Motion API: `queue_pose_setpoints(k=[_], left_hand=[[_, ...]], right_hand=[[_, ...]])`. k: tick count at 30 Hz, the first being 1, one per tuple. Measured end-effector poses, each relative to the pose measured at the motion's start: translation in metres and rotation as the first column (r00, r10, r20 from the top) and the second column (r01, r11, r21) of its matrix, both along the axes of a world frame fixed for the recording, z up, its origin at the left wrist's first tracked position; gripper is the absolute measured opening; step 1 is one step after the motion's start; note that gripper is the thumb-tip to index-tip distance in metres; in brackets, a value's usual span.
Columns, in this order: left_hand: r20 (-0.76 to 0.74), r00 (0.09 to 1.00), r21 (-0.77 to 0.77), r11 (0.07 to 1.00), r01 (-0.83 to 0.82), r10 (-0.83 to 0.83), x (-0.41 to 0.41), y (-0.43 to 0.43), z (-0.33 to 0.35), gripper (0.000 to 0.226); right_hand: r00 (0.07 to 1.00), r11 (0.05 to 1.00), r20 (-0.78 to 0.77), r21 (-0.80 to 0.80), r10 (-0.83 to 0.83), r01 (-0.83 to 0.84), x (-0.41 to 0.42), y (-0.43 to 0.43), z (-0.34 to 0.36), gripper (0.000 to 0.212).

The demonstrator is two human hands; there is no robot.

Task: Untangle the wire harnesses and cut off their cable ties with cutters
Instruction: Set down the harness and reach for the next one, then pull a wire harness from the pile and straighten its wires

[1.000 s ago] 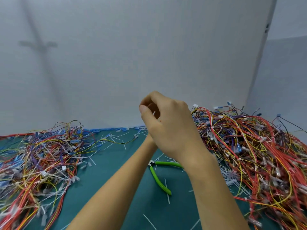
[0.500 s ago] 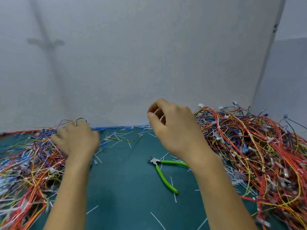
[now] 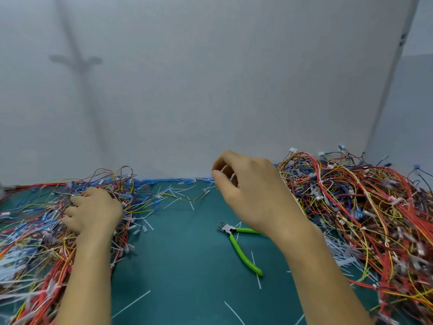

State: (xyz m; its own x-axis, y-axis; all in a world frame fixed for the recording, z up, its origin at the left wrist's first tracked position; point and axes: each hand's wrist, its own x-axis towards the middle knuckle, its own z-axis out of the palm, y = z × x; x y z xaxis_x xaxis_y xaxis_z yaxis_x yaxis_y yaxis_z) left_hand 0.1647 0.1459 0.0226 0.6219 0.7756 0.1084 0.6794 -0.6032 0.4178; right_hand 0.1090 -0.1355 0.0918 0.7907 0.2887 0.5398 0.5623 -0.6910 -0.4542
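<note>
on mat [image 3: 187, 259], cutters [image 3: 243, 253] near curled right fingers [image 3: 221, 161], hold unclear; left fingers [image 3: 75, 200] in wires [image 3: 35, 231], grip unclear.

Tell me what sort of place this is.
Probably a workbench for reworking wire harnesses: a left pile and a right pile of tangled wires flank a green mat, cutters lie on it, and snipped tie ends litter it.

Pale grey wall [image 3: 210, 78], faint shadow [image 3: 77, 62], teal tabletop [image 3: 187, 266]
</note>
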Motion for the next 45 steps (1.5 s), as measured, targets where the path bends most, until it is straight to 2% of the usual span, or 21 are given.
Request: queue_pose_setpoints(k=[6,11,15,20,23,25,27,31,33,36,40,43,45], left_hand=[[0.028,0.999,0.008,1.000,0.025,-0.025,0.000,-0.006,0.001,0.059],[0.141,0.989,0.076,0.996,0.036,-0.046,-0.003,-0.009,0.005,0.052],[0.232,0.969,0.068,0.995,0.075,-0.089,-0.002,-0.020,0.010,0.048],[0.058,0.984,0.097,0.982,0.160,-0.166,-0.001,-0.025,0.013,0.048],[0.006,0.980,0.130,0.971,0.199,-0.201,-0.005,-0.022,0.017,0.031],[0.073,0.969,0.142,0.964,0.226,-0.238,-0.009,-0.019,0.024,0.021],[0.185,0.934,0.124,0.950,0.286,-0.305,-0.012,-0.018,0.032,0.023],[0.473,0.790,0.021,0.902,0.432,-0.389,-0.020,-0.034,0.050,0.030],[0.615,0.700,-0.040,0.873,0.486,-0.362,-0.023,-0.048,0.057,0.031],[0.751,0.581,-0.131,0.792,0.596,-0.313,-0.026,-0.070,0.061,0.034],[0.762,0.535,-0.147,0.707,0.692,-0.364,-0.024,-0.102,0.061,0.035],[0.752,0.503,-0.124,0.657,0.743,-0.427,-0.023,-0.129,0.056,0.034],[0.737,0.509,-0.145,0.631,0.762,-0.445,-0.024,-0.139,0.055,0.026]], right_hand=[[1.000,1.000,0.010,-0.001,-0.002,0.002,0.000,0.000,0.001,0.015],[1.000,1.000,0.017,-0.004,0.000,0.000,-0.002,0.001,0.001,0.016],[1.000,1.000,0.021,-0.002,0.008,-0.007,-0.002,0.001,0.000,0.015],[1.000,1.000,0.021,-0.011,0.016,-0.016,-0.001,0.002,0.000,0.015],[0.999,1.000,0.023,-0.016,0.022,-0.022,0.000,0.003,-0.002,0.015],[0.999,1.000,0.024,-0.020,0.023,-0.022,0.001,0.004,-0.003,0.016],[0.999,1.000,0.043,-0.013,0.009,-0.008,0.002,0.005,-0.005,0.015],[0.989,0.988,0.115,0.132,-0.096,0.081,0.006,0.010,-0.009,0.016],[0.992,0.965,0.059,0.241,-0.115,0.098,0.008,0.015,-0.012,0.018],[0.991,0.919,-0.132,0.386,-0.034,0.082,0.012,0.024,-0.016,0.023],[0.923,0.855,-0.360,0.514,0.139,0.072,0.016,0.039,-0.027,0.032],[0.875,0.773,-0.420,0.628,0.240,0.089,0.020,0.044,-0.036,0.042],[0.845,0.694,-0.451,0.706,0.287,0.141,0.023,0.039,-0.037,0.040]])
